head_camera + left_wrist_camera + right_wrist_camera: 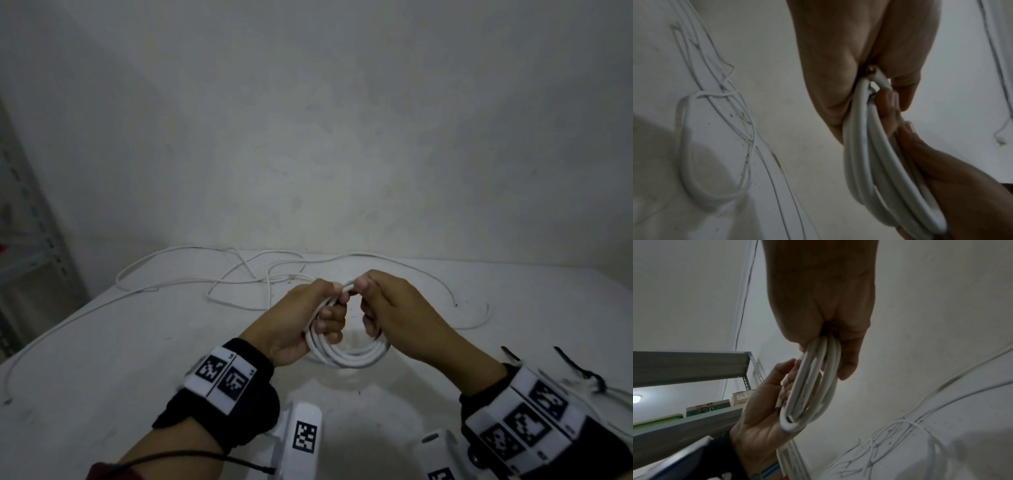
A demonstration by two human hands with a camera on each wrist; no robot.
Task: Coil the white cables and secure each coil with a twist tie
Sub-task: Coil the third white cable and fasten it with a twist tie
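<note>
Both hands grasp the coil (346,356) above the desk (102,342): left hand (301,322) clamps the loops together, right hand (387,308) pinches the top, preventing unwinding before tying.

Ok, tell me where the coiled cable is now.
Head view, centre: the coiled white cable hangs just above the table, gripped between left hand and right hand.

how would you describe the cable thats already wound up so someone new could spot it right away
Look at the white table, near its front edge, where the left hand and right hand meet. Both grip a coil of thick white cable. Unlike the thin loose cables sprawled flat behind, it is wound in tight stacked loops.
</note>
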